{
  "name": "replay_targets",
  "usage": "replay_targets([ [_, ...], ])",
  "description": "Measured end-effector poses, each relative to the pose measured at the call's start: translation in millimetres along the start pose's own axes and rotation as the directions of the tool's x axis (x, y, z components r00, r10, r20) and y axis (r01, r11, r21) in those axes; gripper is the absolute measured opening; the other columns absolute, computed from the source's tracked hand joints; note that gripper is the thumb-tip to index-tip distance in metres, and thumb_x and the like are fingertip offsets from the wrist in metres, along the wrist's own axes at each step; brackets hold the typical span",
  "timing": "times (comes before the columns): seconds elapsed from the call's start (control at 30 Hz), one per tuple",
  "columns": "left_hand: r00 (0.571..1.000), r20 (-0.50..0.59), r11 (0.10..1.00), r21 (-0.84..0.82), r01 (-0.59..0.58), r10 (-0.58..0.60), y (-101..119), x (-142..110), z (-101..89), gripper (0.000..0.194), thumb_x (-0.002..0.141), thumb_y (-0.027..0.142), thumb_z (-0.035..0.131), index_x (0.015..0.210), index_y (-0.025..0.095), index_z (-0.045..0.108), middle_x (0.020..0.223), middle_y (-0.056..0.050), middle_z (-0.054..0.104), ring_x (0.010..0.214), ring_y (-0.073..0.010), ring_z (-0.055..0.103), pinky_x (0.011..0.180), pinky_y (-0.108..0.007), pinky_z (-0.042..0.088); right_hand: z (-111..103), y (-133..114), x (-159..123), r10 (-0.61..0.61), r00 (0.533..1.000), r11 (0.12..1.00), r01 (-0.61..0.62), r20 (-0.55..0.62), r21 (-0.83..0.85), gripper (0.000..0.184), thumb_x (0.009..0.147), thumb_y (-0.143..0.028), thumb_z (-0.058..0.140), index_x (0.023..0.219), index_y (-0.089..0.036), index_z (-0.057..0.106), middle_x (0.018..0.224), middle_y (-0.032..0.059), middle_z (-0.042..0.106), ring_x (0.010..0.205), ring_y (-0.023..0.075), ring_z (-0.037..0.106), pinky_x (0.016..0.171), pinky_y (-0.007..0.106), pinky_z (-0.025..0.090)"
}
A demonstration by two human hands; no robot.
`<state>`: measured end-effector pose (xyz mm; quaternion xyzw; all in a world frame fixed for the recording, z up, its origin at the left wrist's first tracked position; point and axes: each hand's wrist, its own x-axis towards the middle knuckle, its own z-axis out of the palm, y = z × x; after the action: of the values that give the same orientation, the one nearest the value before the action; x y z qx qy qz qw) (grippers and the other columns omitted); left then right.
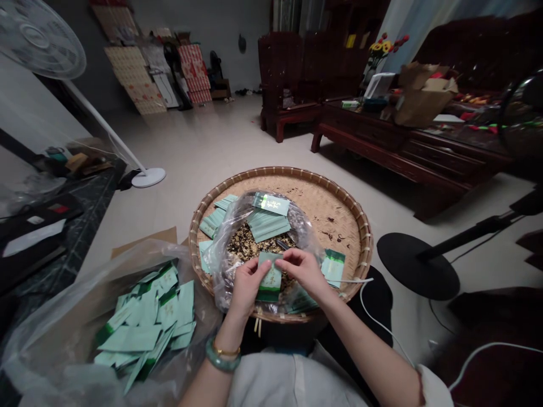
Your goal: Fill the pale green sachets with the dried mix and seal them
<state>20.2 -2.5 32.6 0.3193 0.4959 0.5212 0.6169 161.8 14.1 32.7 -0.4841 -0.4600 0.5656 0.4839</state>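
Between my two hands is a light green sachet with a darker green lower end. My left hand pinches its upper left edge, and my right hand pinches its upper right corner. Beneath them a clear plastic bag lies spread open, holding loose dark and yellowish dried leaves. A stack of flat green sachets rests on the bag's far side. All this sits in a round woven bamboo tray. A dark utensil tip shows behind the held sachet.
Left of the tray, a large plastic bag holds many green sachets. More packets lie at the tray's right side, near a white cable. A white fan, a black stand base and a wooden table stand around.
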Motion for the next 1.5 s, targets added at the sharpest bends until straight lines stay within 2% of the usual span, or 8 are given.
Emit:
replay_targets([
  [0.33,0.982,0.135,0.991,0.004,0.134,-0.134,-2,-5,0.3,0.044,0.059,0.046,0.079,0.082,0.01,0.069,0.064,-0.004,0.07,0.052,-0.0138,0.062,0.05,-0.022,0.047,-2,2,1,-0.051,0.998,0.996,0.053,0.026,-0.073,0.037,0.068,-0.052,0.069,0.061,-0.018,0.056,0.049,-0.0044,0.047,0.046,0.0091,0.042,0.044,0.022,0.034],
  [0.47,0.96,0.17,0.973,-0.021,0.228,-0.221,-3,-8,1.0,0.05,0.052,0.035,0.085,0.09,0.009,0.067,0.08,-0.011,0.074,0.062,-0.02,0.069,0.056,-0.027,0.053,-14,7,7,-0.147,0.989,0.95,0.148,0.024,-0.275,0.03,0.085,-0.045,0.051,0.079,-0.017,0.062,0.073,0.0033,0.063,0.066,0.0158,0.057,0.059,0.027,0.046],
  [0.57,0.967,0.133,0.972,-0.065,0.228,-0.218,-2,-7,0.6,0.048,0.053,0.035,0.085,0.089,0.008,0.067,0.09,-0.016,0.073,0.07,-0.0234,0.071,0.058,-0.028,0.055,-29,14,8,-0.292,0.953,0.732,0.279,0.083,-0.622,0.025,0.087,-0.032,0.049,0.103,-0.018,0.062,0.1,0.0094,0.064,0.095,0.0229,0.057,0.083,0.037,0.045],
  [0.73,0.963,0.135,0.964,-0.105,0.246,-0.231,-2,-6,0.3,0.049,0.051,0.032,0.086,0.09,0.008,0.069,0.095,-0.016,0.073,0.075,-0.0244,0.071,0.062,-0.028,0.057,-38,29,5,-0.188,0.958,0.335,0.269,0.215,-0.903,0.051,0.077,-0.02,0.061,0.127,-0.017,0.048,0.112,0.0143,0.057,0.106,0.0288,0.051,0.088,0.041,0.043],
  [1.03,0.967,0.119,0.968,-0.084,0.236,-0.226,-9,-6,-1.2,0.043,0.05,0.03,0.086,0.083,0.008,0.07,0.081,-0.013,0.074,0.07,-0.0229,0.071,0.064,-0.03,0.057,-25,29,13,-0.144,0.969,0.13,0.218,0.199,-0.967,0.054,0.075,-0.025,0.065,0.125,-0.012,0.049,0.105,0.0164,0.057,0.098,0.0306,0.052,0.081,0.041,0.044],
  [1.13,0.97,0.106,0.971,-0.073,0.227,-0.218,-7,-6,-1.9,0.044,0.05,0.029,0.087,0.084,0.007,0.07,0.084,-0.014,0.074,0.068,-0.0224,0.071,0.063,-0.03,0.057,-32,28,16,-0.163,0.968,0.236,0.224,0.189,-0.946,0.048,0.074,-0.025,0.066,0.119,-0.014,0.054,0.104,0.0146,0.06,0.1,0.0295,0.053,0.082,0.04,0.044],
  [1.37,0.97,0.089,0.972,-0.04,0.231,-0.227,-1,-4,-4.9,0.047,0.047,0.029,0.088,0.084,0.008,0.069,0.087,-0.013,0.074,0.066,-0.0212,0.071,0.061,-0.028,0.057,-65,-14,15,-0.052,0.988,0.814,0.126,0.144,-0.567,0.045,0.077,-0.034,0.065,0.118,-0.019,0.061,0.114,0.0097,0.066,0.099,0.0258,0.062,0.085,0.039,0.048],
  [1.5,0.961,0.132,0.969,0.016,0.245,-0.245,-3,-3,-2.5,0.044,0.047,0.03,0.087,0.08,0.008,0.069,0.074,-0.011,0.074,0.063,-0.0218,0.07,0.056,-0.027,0.055,-67,-40,10,0.031,0.954,0.848,0.133,0.299,-0.513,0.046,0.073,-0.039,0.07,0.115,-0.023,0.066,0.113,0.0065,0.068,0.098,0.0266,0.063,0.083,0.039,0.049],
])
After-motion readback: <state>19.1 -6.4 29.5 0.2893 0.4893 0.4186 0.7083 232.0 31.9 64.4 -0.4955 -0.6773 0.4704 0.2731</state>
